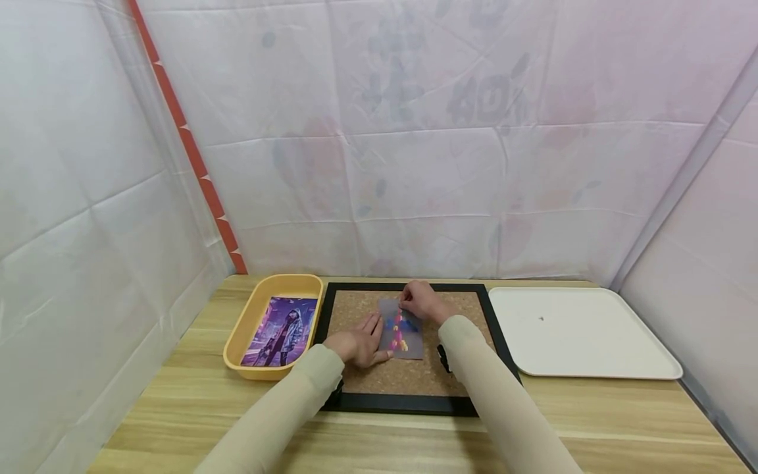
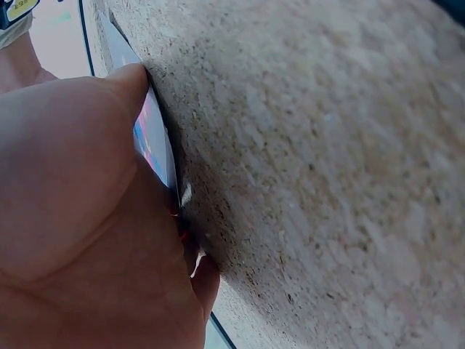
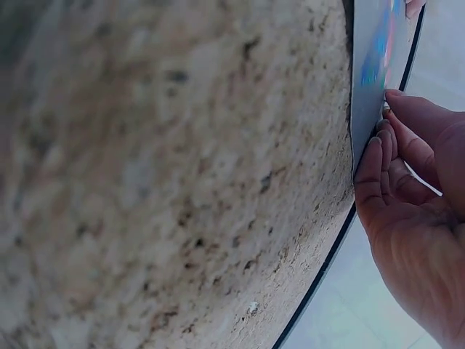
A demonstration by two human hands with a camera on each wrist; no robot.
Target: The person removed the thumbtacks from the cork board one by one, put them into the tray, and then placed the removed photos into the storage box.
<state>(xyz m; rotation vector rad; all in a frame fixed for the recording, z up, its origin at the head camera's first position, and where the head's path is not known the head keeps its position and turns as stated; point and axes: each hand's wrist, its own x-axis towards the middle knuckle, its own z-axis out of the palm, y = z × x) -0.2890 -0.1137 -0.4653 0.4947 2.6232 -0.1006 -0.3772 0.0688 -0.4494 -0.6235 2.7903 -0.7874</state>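
A grey picture card (image 1: 411, 343) with a bright pink, yellow and blue design lies on a cork board (image 1: 379, 380). My left hand (image 1: 358, 342) rests along the card's left side, its fingers stretched out and the thumb (image 2: 132, 86) on the lower left corner. At the top edge of the card, my right hand (image 1: 424, 301) pinches a small brassy thumbtack (image 3: 386, 109) between thumb and forefinger, close against the card. The other fingers of that hand touch the card's edge and are bent. Most of the thumbtack is hidden by the fingertips.
A yellow tray (image 1: 237, 336) at the left holds a purple picture (image 1: 281, 332) of a hooded figure. To the right lies a white tray (image 1: 592, 342) with a tiny gold-coloured thing (image 1: 541, 318) on it. The board's black frame (image 1: 403, 403) borders the cork. White sheeting surrounds the wooden table.
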